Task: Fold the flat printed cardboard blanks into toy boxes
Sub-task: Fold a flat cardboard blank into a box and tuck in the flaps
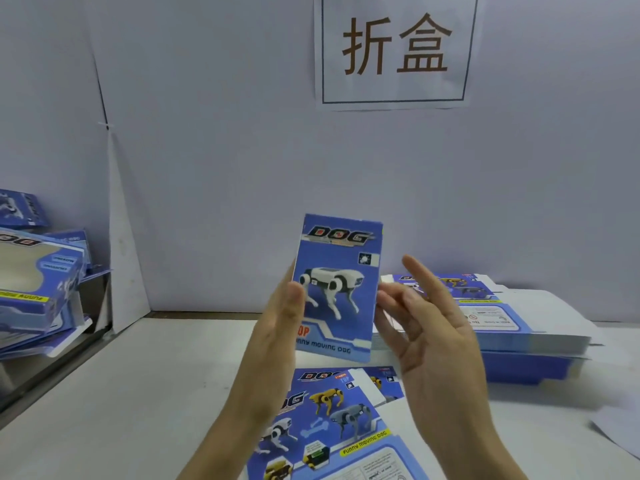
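A blue box (341, 289) printed with a white robot dog and "DOG" stands upright in the air above the table. My left hand (280, 327) grips its left edge, thumb on the front face. My right hand (426, 327) hovers by its right edge with fingers spread and relaxed; whether the fingertips touch the box is unclear. Below the hands lies a flat printed blank (339, 424) on the table. A thick stack of flat blanks (491, 317) sits at the right.
Several folded boxes (38, 282) are heaped at the left edge beyond a gap in the table. A white wall with a paper sign (394, 50) closes the back. A white sheet (620, 431) lies at the far right.
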{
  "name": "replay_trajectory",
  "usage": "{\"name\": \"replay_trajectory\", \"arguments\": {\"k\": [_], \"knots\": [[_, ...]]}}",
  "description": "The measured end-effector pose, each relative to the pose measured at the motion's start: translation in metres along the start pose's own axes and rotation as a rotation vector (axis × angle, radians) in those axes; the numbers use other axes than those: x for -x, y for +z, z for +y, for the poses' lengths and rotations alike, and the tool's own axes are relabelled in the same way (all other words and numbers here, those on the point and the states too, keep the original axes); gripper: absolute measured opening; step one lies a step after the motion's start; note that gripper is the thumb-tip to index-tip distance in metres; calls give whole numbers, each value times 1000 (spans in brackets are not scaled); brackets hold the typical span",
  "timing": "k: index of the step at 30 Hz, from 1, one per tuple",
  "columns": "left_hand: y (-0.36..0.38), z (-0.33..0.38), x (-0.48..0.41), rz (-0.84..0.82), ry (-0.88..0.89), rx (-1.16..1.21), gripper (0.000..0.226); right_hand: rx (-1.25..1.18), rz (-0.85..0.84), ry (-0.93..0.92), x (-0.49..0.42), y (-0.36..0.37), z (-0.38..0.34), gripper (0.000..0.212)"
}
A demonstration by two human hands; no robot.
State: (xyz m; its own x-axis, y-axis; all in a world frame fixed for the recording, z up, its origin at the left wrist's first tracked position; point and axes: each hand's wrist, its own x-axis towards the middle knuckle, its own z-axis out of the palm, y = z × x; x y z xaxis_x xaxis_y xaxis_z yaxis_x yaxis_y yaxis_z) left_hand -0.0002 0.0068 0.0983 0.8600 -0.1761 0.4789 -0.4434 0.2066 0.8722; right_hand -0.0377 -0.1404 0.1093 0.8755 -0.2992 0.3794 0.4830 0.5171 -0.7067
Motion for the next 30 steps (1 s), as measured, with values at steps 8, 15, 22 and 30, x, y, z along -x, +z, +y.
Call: {"name": "replay_trajectory", "arguments": {"k": [8, 15, 22, 30], "knots": [[-11, -1, -1, -229, 432, -567, 55, 429, 30, 6, -2, 1, -1, 77], [-6, -11, 3, -435, 487, -680, 61, 677, 215, 25, -12, -15, -3, 93], [-4, -14, -5, 227, 76, -302, 104, 211, 66, 50, -16, -24, 13, 77], [-44, -26, -23, -109, -121, -39, 75, 466, -79, 73, -31, -45, -2, 60]]}}
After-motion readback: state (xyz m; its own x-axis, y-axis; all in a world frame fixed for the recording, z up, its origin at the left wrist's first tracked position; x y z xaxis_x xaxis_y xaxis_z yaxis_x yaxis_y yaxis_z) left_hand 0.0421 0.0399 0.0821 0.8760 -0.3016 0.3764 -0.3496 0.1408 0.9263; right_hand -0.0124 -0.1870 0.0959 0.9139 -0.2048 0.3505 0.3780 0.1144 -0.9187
